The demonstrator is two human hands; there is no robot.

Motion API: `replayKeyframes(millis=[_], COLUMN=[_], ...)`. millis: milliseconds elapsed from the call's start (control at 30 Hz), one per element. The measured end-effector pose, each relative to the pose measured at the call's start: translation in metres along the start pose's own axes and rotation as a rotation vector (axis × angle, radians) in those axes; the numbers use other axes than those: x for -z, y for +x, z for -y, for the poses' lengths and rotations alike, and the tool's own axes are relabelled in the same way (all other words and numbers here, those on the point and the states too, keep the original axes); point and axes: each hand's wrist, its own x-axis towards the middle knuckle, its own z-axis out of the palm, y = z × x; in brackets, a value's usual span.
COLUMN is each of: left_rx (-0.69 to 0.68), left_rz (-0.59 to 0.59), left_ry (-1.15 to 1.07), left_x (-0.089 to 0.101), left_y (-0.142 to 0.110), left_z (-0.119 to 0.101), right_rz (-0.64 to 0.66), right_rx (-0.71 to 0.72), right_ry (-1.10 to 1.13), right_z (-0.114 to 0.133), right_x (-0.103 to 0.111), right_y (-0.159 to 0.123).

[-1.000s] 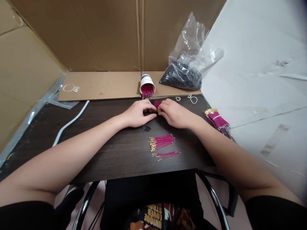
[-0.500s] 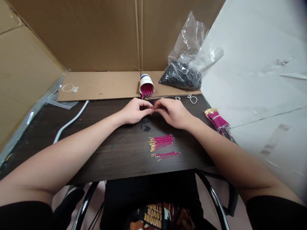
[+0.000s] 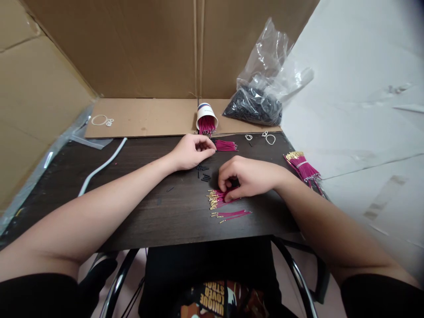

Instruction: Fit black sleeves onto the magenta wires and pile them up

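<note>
My left hand (image 3: 195, 151) hovers at the far middle of the dark table, fingers curled with thumb and index fingertips close together; anything between them is too small to make out. Beside those fingertips lies a bundle of magenta wires with black sleeves (image 3: 225, 145). Over a pile of magenta wires with gold terminals (image 3: 213, 199) is my right hand (image 3: 236, 181), its thumb and bent index finger apart at the wires. A few more such wires (image 3: 233, 214) lie nearer me. Short black sleeves (image 3: 206, 177) are scattered between my hands.
A paper cup (image 3: 206, 111) on its side holds magenta wires. Behind is a clear bag of black sleeves (image 3: 255, 105). A banded wire bundle (image 3: 302, 165) lies at the right edge. Rubber bands (image 3: 270, 139) and a pale tube (image 3: 102, 165) are on the table (image 3: 149, 221).
My right hand has parted from my left and come down toward me, onto the gold-ended wires. My left hand stays almost in place. The black-sleeved bundle is now in plainer view.
</note>
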Motion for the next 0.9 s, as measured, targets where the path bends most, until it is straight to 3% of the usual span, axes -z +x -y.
replayKeyframes(millis=[367, 467, 667, 733, 900], left_rx=[0.018, 0.021, 0.046, 0.050, 0.036], left_rz=[-0.006, -0.022, -0.034, -0.033, -0.033], left_ry=[-0.061, -0.101, -0.158, -0.169, -0.159], left_x=[0.000, -0.001, 0.001, 0.001, 0.001], left_y=[0.001, 0.003, 0.005, 0.004, 0.004], left_z=[0.004, 0.007, 0.005, 0.004, 0.004], right_rz=[0.014, -0.127, -0.667, -0.727, -0.688], right_rx=[-0.001, -0.043, -0.222, -0.236, -0.249], right_ry=[0.122, 0.162, 0.021, -0.017, -0.070], right_z=[0.004, 0.001, -0.024, -0.031, -0.033], right_x=[0.004, 0.009, 0.010, 0.009, 0.009], right_y=[-0.001, -0.004, -0.003, -0.002, -0.001])
